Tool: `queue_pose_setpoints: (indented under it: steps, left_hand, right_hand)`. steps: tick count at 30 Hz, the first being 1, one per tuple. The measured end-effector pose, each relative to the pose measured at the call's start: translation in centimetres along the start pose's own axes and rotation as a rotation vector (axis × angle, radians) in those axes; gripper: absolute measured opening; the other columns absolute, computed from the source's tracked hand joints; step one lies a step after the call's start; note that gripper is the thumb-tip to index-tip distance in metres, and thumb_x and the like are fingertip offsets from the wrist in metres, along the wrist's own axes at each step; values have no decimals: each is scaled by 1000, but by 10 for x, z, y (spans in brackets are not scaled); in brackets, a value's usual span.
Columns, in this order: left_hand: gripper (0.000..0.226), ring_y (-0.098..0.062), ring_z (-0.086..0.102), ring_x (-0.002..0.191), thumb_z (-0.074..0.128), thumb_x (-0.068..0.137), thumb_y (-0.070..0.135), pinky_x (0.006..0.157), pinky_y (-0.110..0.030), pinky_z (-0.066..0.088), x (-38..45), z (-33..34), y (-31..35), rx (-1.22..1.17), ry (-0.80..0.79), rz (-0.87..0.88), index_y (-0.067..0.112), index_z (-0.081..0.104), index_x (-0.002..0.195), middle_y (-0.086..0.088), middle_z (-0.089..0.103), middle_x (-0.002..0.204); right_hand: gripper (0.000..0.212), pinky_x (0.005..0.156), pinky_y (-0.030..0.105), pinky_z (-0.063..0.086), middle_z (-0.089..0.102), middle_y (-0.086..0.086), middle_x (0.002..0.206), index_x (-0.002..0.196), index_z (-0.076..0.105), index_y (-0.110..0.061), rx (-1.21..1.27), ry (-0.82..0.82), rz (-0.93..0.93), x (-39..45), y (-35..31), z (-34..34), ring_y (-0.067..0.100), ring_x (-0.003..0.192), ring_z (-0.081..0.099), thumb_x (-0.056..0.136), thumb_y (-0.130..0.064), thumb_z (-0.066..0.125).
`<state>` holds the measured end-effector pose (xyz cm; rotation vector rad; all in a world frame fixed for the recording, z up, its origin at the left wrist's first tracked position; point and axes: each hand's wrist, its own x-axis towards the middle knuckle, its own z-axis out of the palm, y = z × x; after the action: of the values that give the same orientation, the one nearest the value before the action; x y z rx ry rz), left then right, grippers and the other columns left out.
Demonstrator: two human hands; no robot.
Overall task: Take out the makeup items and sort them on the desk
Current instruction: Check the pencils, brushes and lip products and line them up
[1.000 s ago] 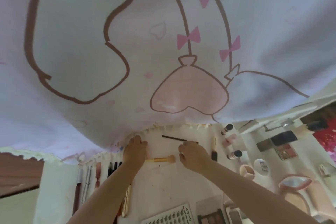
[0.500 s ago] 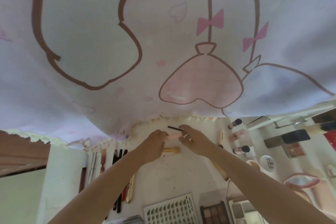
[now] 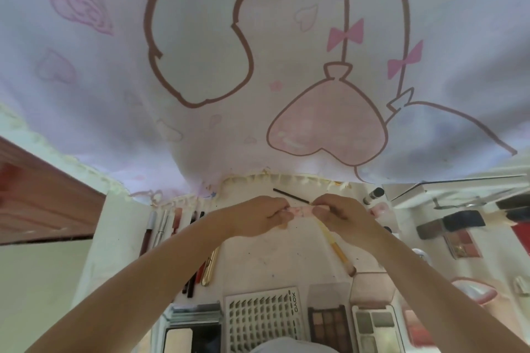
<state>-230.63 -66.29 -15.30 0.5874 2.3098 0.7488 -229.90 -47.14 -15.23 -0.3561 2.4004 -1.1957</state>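
Only one text can be read: "XOYO", printed sideways along the right edge of the white false-lash tray [image 3: 262,321] lying on the table [image 3: 286,261]. No other lettering is legible on the other items.

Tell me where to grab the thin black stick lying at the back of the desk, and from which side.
Grip the thin black stick near its free left end, coming from above with a fingertip pinch across its width. It lies flat on the desk, so nothing fits under it, and its right end runs behind the right hand; the left end, just beyond the left hand, looks easiest to reach.
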Motion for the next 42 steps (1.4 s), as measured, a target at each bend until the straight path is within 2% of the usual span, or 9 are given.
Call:
queue_pose_setpoints:
  steps: [4,6,8,12,15,19,29,32,42]
  left_hand:
    - [24,-4,31,53,31,100,24,53,-13,33,-11,-2,7,24,8,7,9,41,83,7,34,62]
    - [29,-4,31,55,30,100,27,54,-14,31,-24,-11,-7,5,30,-83,12,40,77,7,33,63]
    - [29,-7,31,53,31,99,25,53,-14,29,-42,-22,-21,-184,83,-174,17,40,72,5,32,61]
    - [26,2,36,43,32,100,22,46,-9,33,-46,-21,-9,-120,101,-132,15,41,75,7,35,59]
    - [26,0,34,51,33,100,23,50,-6,34,-32,-6,11,-43,92,-59,12,41,78,7,35,62]
    - [20,-3,32,52,35,99,19,51,-9,32,-27,5,18,-134,130,-38,9,43,84,7,34,61]
    - [16,7,43,41,36,99,17,49,-6,33,-26,24,29,-339,197,-28,19,50,92,9,41,61]
    - [19,4,40,42,36,98,16,56,-15,37,-25,32,25,-501,221,-23,24,52,91,6,38,61]
    - [19,1,36,44,39,98,14,54,-16,36,-25,51,22,-692,244,4,18,57,98,5,34,59]
  right_hand:
    - [24,46,8,36,46,-9,53,74,53,-30,-78,50,-16,-14,-3,-5,-3,46,48,92,-13,49]
    - [26,41,8,35,50,-8,49,71,55,-29,32,235,100,-24,8,-25,3,45,48,91,-14,50]
    - [20,45,9,36,52,-7,49,76,60,-20,64,411,140,-37,20,-53,16,52,49,91,-10,50]
    - [11,51,9,38,56,-2,61,85,60,-13,-29,292,99,-36,7,-53,10,51,58,91,-13,51]
    - [11,52,6,38,53,-11,52,85,60,-15,2,242,67,-30,-4,-31,-5,49,52,91,-16,51]
    - [12,55,10,37,52,-22,44,86,60,-16,96,200,67,-33,-6,-27,-3,45,47,92,-16,49]
    - [19,59,28,35,47,-16,39,78,58,-16,243,166,107,-42,7,-15,-2,40,43,93,-12,46]
    - [18,61,36,35,48,-13,40,80,58,-12,331,148,123,-42,13,-10,0,40,43,93,-10,46]
    - [22,57,15,40,49,-4,53,77,58,-16,285,75,131,-44,21,-3,1,43,45,92,-7,46]
